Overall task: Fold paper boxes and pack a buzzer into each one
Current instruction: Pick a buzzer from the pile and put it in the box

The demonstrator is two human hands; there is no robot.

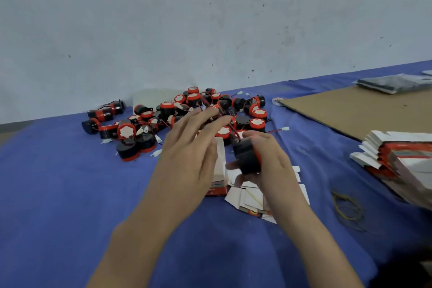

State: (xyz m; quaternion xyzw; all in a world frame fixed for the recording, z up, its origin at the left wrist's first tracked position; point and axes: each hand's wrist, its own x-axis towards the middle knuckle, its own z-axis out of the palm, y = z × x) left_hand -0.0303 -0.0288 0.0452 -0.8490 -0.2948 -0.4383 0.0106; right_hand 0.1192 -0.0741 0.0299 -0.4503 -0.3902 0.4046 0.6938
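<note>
One black-and-red buzzer (247,158), centre frame, is gripped in the curled fingers of the right hand (272,166). The left hand (189,147), just beside it, has straight fingers and holds nothing, above one partly hidden paper box (221,168). Behind is one pile of buzzers (182,114), over twenty, overlapping too much for an exact count. One stack of flat boxes (397,154) sits at the right edge. A blue surface (70,182) lies beneath.

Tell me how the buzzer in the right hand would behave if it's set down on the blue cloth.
The buzzer is round-bodied, so on its side it would probably roll; several in the pile sit steady on flat ends. Its red wire looks thin and floppy, apt to snag. The right hand wraps it easily, so likely light.
</note>
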